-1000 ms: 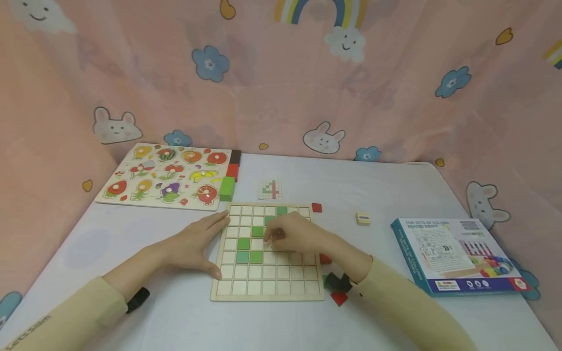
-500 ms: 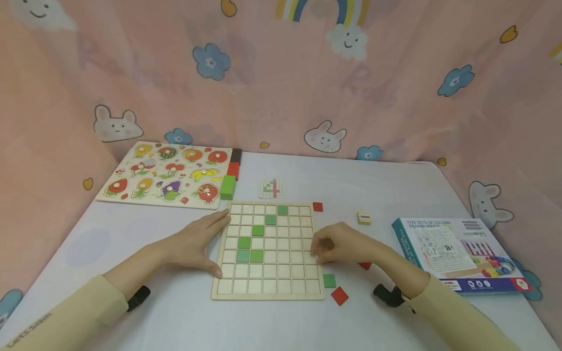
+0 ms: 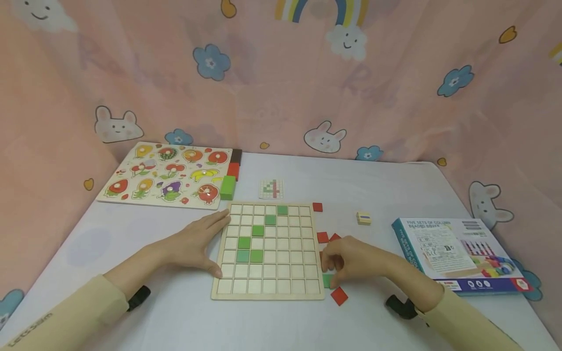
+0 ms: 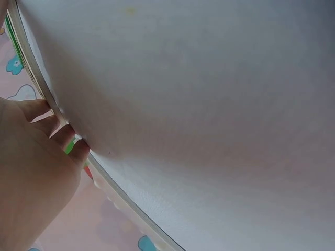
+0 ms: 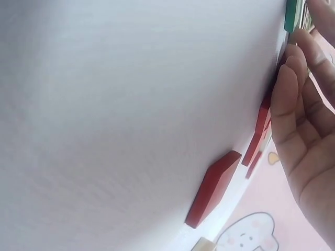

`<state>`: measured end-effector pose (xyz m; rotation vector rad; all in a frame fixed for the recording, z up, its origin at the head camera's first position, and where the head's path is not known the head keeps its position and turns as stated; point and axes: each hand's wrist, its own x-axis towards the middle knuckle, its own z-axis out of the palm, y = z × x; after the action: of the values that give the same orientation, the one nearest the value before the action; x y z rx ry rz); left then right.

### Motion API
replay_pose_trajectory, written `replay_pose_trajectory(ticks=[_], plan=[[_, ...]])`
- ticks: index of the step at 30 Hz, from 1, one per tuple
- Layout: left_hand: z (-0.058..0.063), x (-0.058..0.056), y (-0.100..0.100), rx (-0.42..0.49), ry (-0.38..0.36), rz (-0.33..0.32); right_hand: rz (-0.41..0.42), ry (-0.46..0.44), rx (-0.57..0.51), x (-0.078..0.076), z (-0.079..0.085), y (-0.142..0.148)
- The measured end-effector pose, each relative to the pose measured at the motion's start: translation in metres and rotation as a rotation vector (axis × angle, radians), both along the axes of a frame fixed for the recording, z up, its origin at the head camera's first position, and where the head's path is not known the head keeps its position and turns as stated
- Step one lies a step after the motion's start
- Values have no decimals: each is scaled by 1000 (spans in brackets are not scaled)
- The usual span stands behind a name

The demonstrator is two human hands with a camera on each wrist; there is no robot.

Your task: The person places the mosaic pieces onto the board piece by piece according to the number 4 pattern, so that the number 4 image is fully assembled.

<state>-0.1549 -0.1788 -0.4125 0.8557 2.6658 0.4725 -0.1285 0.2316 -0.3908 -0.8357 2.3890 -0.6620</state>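
Observation:
A square wooden grid board point(image 3: 268, 297) lies flat on the white table, with several green tiles point(image 3: 257, 230) set in its cells in a stepped diagonal. My left hand point(image 3: 186, 246) rests spread along the board's left edge, fingertips at the upper corner and thumb lower down. In the left wrist view its fingers point(image 4: 63, 137) touch that wooden edge. Beside the board's right side, my right hand point(image 3: 353, 261) reaches low over loose tiles, thumb and index right at a green tile point(image 3: 327, 281). Red tiles point(image 3: 339, 296) lie around it; one red tile point(image 5: 213, 191) shows large in the right wrist view.
A small card with a coloured grid pattern point(image 3: 271, 189) lies behind the board. A fruit puzzle point(image 3: 153, 202) with green, red and dark blocks point(image 3: 228, 187) along its side is at back left. A flat box point(image 3: 456, 253) lies right; a small yellow-striped block point(image 3: 363, 218) sits nearer.
My right hand has left the middle of the board and moved right, then down to the loose tiles, uncovering the green tiles in the grid. The left hand stays in place.

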Motion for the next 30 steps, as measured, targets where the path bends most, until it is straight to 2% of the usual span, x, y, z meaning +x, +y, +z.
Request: replay_pose_trajectory(ticks=[7, 12, 19, 25, 30], plan=[[-1, 0, 0, 5, 0, 3, 25, 40, 68, 2, -2, -3], [-1, 1, 0, 6, -2, 6, 26, 40, 76, 2, 1, -6], [-2, 0, 0, 3, 8, -5, 22, 25, 62, 1, 4, -6], [-2, 0, 0, 5, 14, -10, 29, 25, 73, -7, 11, -8], [-1, 0, -1, 5, 22, -12, 44, 47, 3, -15, 16, -20]])
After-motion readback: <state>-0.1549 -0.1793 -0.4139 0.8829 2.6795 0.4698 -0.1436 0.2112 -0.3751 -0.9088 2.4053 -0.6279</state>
